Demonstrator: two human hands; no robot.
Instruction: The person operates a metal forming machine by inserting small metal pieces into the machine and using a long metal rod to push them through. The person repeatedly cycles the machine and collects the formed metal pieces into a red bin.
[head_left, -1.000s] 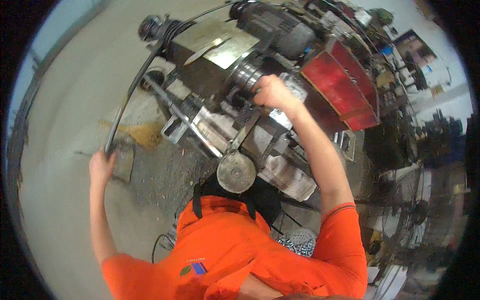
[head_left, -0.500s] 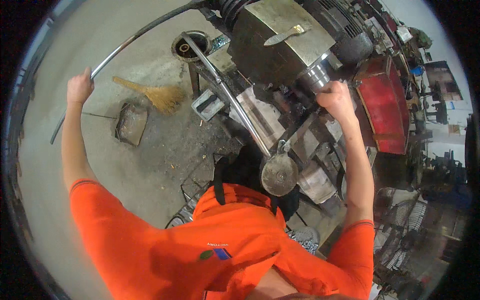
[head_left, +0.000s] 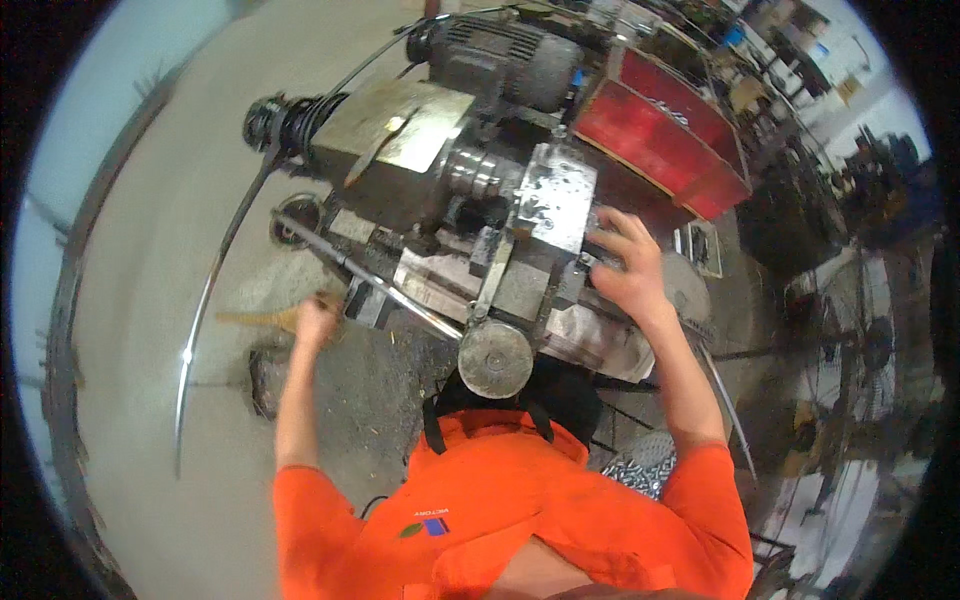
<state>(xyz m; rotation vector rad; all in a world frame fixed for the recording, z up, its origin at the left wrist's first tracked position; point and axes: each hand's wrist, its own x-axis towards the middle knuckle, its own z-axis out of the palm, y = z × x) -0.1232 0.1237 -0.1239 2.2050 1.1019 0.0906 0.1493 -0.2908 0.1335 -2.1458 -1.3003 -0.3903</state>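
Observation:
My left hand (head_left: 318, 318) is off the long metal rod (head_left: 192, 345) and hovers left of the machine, over the straw broom's bristles in the picture. Its fingers are blurred, so their grip does not show. My right hand (head_left: 632, 265) has its fingers spread beside the shiny wet metal block (head_left: 557, 195); whether the fingertips touch it I cannot tell. Left of that block is the steel spindle (head_left: 482, 172), coming out of the machine's head (head_left: 385, 130). A shiny bar (head_left: 385, 287) slants down toward a round metal disc (head_left: 496, 358) in front of me.
A flat tool (head_left: 378, 152) lies on top of the machine's head. Behind stand a motor (head_left: 510, 60) and a red box (head_left: 655, 130). The straw broom (head_left: 265, 318) and a dustpan (head_left: 268, 380) are on the floor at left. Small metal parts (head_left: 642, 470) sit near my right elbow.
My left hand has let go of the long rod and moved right, toward the machine. My right hand has left the spindle and opened beside the metal block. The view has shifted rightward.

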